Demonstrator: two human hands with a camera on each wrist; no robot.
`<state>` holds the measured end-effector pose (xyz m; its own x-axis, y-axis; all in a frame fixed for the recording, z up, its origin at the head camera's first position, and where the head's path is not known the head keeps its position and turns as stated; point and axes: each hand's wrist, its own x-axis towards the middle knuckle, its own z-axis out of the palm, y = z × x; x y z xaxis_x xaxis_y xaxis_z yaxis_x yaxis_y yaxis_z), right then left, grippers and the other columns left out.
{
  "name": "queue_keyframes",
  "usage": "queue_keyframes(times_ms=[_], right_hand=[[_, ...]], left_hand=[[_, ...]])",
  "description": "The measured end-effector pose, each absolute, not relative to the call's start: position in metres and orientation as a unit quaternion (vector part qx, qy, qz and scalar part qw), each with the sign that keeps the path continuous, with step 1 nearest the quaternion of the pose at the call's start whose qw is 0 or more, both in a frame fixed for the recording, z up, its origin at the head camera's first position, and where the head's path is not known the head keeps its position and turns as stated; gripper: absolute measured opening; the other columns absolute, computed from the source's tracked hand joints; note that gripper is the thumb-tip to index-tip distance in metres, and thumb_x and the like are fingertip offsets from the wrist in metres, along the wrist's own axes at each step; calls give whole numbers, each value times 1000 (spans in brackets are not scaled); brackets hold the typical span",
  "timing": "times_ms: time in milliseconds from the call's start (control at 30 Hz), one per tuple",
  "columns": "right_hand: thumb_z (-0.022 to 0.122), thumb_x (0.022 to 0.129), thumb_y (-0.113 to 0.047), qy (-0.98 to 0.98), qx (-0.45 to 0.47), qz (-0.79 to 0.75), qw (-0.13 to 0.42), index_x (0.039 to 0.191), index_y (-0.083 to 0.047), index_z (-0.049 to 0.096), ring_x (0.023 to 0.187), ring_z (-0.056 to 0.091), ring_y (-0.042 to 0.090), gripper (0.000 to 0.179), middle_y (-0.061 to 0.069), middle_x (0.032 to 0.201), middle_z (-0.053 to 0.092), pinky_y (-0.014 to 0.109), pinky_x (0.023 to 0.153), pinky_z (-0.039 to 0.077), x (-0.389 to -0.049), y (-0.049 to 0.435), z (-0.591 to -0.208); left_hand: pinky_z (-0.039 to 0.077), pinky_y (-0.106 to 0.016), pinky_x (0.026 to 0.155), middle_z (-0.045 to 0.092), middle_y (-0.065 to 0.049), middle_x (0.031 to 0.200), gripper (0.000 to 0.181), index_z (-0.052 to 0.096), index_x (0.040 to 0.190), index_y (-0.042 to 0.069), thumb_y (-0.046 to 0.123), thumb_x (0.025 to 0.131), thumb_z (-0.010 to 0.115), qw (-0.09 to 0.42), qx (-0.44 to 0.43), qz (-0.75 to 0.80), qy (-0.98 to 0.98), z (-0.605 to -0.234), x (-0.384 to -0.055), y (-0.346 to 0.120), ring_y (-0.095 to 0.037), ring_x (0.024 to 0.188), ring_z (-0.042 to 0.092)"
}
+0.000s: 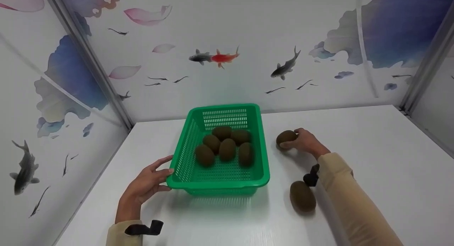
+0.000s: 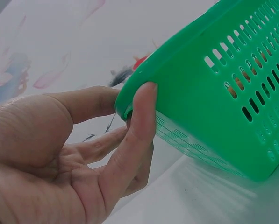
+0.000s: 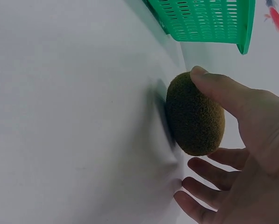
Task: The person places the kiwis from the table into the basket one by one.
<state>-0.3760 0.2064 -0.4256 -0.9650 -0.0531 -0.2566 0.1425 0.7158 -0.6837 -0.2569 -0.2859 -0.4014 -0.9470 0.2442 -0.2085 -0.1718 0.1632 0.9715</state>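
Note:
A green plastic basket (image 1: 221, 184) stands on the white table with several brown, fuzzy kiwis (image 1: 227, 150) inside. At its near left corner my left hand (image 1: 150, 182) grips the rim, and the left wrist view shows thumb and fingers on either side of the basket's rim (image 2: 144, 70). Right of the basket, my right hand (image 1: 305, 142) holds a kiwi (image 3: 194, 114) between thumb and forefinger, low over the table. The other fingers of that hand spread away from the fruit. One more kiwi (image 1: 302, 197) lies nearer on the table, beside the right wrist's black camera mount.
White panels with painted fish and petals (image 1: 227, 83) rise behind the table and on both sides. The bare white tabletop (image 1: 376, 150) stretches to the right. A black wrist mount (image 1: 143, 229) sits on the left sleeve.

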Motion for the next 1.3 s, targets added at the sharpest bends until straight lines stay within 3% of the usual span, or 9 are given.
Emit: queue_keyframes(times_ms=[267, 400, 667, 1300], right_hand=[[68, 91, -43, 928, 5, -356, 113, 140, 13, 36, 121, 50, 40, 82, 31, 136, 49, 52, 107, 43, -374, 209, -426], [67, 90, -46, 928, 12, -355, 111, 137, 13, 39, 117, 51, 37, 80, 30, 134, 50, 52, 106, 44, -375, 209, -424], [64, 90, -48, 924, 18, -366, 105, 142, 11, 35, 123, 48, 39, 84, 29, 138, 47, 54, 110, 42, -373, 213, -412], [69, 91, -45, 903, -56, -425, 31, 150, -1, 32, 133, 45, 40, 82, 24, 145, 45, 55, 109, 44, -355, 213, -379]], left_hand=[[61, -27, 74, 72, -2, 108, 75, 25, 158, 10, 22, 97, 67, 156, 23, 648, 745, -401, -256, -284, -14, 94, 74], [61, -28, 76, 70, -3, 112, 76, 25, 159, 10, 22, 97, 67, 157, 23, 647, 745, -399, -257, -284, -15, 95, 73], [61, -28, 76, 69, -2, 113, 75, 25, 159, 11, 23, 97, 66, 158, 24, 643, 749, -394, -260, -284, -14, 97, 73], [62, -30, 78, 69, -3, 115, 75, 24, 159, 10, 22, 97, 65, 159, 22, 643, 749, -402, -258, -285, -15, 96, 73]])
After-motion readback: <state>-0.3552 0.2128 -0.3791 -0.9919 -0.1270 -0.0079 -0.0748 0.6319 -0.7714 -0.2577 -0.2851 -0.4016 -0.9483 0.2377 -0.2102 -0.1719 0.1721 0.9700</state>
